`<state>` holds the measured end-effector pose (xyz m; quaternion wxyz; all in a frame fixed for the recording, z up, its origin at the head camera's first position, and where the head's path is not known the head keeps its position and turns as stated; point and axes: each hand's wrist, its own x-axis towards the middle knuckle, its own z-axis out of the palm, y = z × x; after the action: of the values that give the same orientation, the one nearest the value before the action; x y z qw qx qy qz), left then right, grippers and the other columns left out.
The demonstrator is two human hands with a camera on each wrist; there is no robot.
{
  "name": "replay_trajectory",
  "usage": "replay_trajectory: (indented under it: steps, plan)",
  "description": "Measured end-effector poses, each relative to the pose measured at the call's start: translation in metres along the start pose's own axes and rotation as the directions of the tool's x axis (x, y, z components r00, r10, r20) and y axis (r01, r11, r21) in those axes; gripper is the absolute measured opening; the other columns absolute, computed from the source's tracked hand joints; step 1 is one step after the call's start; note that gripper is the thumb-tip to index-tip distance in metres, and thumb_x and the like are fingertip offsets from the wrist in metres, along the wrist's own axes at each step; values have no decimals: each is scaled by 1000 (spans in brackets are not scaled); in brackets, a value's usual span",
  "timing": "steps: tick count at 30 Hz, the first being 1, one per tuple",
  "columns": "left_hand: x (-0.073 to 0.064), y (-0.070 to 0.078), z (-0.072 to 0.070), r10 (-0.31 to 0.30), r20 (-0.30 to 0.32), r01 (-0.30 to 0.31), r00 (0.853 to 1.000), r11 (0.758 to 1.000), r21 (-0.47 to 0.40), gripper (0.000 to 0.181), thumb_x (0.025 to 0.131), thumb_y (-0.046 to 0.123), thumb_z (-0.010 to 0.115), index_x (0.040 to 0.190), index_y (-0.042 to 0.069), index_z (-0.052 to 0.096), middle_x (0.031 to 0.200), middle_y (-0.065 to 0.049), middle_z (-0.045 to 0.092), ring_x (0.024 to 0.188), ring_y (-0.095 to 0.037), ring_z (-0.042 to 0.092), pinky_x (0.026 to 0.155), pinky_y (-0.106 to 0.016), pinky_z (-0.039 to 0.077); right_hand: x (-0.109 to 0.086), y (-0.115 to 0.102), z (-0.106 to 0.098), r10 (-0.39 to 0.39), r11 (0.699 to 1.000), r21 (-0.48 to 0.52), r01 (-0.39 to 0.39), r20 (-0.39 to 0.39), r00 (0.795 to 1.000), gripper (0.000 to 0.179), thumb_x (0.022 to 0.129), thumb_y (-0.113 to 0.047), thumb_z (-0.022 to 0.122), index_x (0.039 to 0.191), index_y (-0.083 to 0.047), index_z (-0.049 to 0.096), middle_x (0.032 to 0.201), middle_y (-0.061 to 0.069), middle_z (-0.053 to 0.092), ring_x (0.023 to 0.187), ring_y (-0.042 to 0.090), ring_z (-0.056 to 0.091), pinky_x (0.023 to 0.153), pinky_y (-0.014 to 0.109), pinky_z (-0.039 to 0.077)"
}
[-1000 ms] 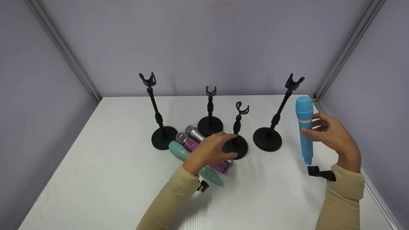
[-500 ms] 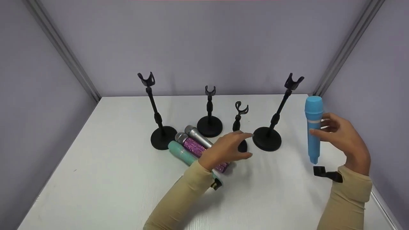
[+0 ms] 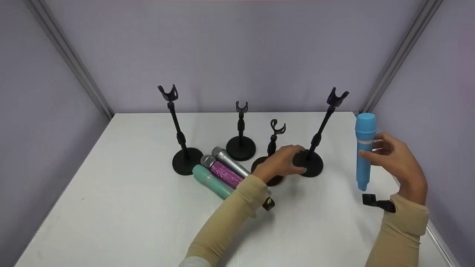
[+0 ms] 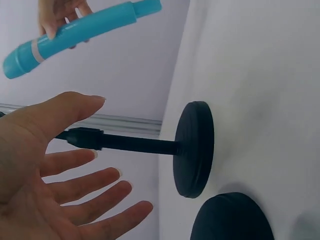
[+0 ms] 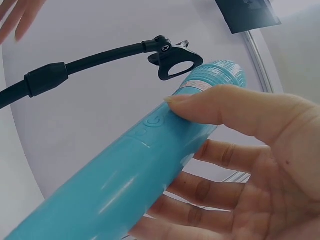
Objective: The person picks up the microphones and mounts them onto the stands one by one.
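Observation:
My right hand [image 3: 399, 163] holds a blue microphone [image 3: 365, 148] upright above the table's right side, thumb on its near side and fingers behind. In the right wrist view the grille end of the microphone [image 5: 125, 150] points up toward the clip of a stand. My left hand [image 3: 284, 161] reaches across to the rightmost black microphone stand [image 3: 322, 129], fingers spread and holding nothing. In the left wrist view, the open left hand [image 4: 65, 180] is beside that stand's pole [image 4: 135, 143], thumb on one side and fingers on the other.
Three more black stands stand on the white table [image 3: 111, 207]: a left stand [image 3: 177, 129], a back stand [image 3: 241, 144] and a short stand [image 3: 272, 144] partly behind my left hand. Silver [image 3: 230, 161], purple glitter [image 3: 226, 172] and mint green [image 3: 211, 181] microphones lie side by side, partly under my left forearm.
My left hand has moved right, from over the lying microphones to the rightmost stand. My right hand, with the blue microphone, has shifted slightly right.

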<state>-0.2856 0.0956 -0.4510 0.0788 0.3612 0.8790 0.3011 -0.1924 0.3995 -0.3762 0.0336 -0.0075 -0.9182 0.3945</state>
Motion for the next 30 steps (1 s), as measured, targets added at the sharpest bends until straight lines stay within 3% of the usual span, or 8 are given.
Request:
replay_trajectory:
  steps: [5, 10, 12, 20, 30]
  plan:
    - [15, -7, 11, -73, -4, 73, 997, 997, -32, 66, 91, 29, 79, 147, 8, 53, 146, -9, 60, 137, -21, 55, 116, -27, 43, 2, 2, 4, 6, 1000, -12, -5, 19, 1000, 67, 98, -32, 71, 151, -2, 42, 140, 24, 54, 102, 3, 54, 79, 22, 51]
    - [27, -12, 24, -138, 14, 139, 990, 988, -64, 64, 90, 29, 80, 146, 11, 53, 143, -7, 60, 134, -18, 55, 113, -27, 45, 0, 4, 6, 12, 1000, -18, -11, 27, 1000, 68, 98, -33, 71, 151, -1, 41, 142, 25, 52, 110, 17, 56, 80, 24, 51]
    - [32, -13, 30, -141, 21, 142, 990, 987, -71, 62, 90, 29, 80, 144, 11, 55, 139, -6, 62, 129, -17, 57, 110, -27, 46, -2, 5, 6, 16, 1000, -20, -16, 28, 999, 69, 98, -33, 70, 152, -1, 40, 142, 26, 51, 113, 21, 55, 81, 26, 51]
    - [51, -14, 49, -158, 16, 159, 987, 986, -47, 56, 88, 29, 81, 138, 15, 60, 132, -2, 62, 121, -14, 58, 105, -24, 48, -8, 8, 4, 22, 999, -37, -21, 26, 999, 72, 98, -35, 71, 153, -1, 39, 141, 24, 52, 102, 0, 53, 79, 21, 51]
    - [62, -29, 44, -143, -6, 143, 990, 990, 5, 43, 89, 23, 80, 129, 12, 67, 122, -3, 66, 111, -14, 60, 99, -24, 50, 2, -2, 4, 48, 998, -31, -47, 28, 998, 76, 97, -41, 71, 154, -3, 38, 143, 22, 51, 115, 22, 53, 85, 32, 49]
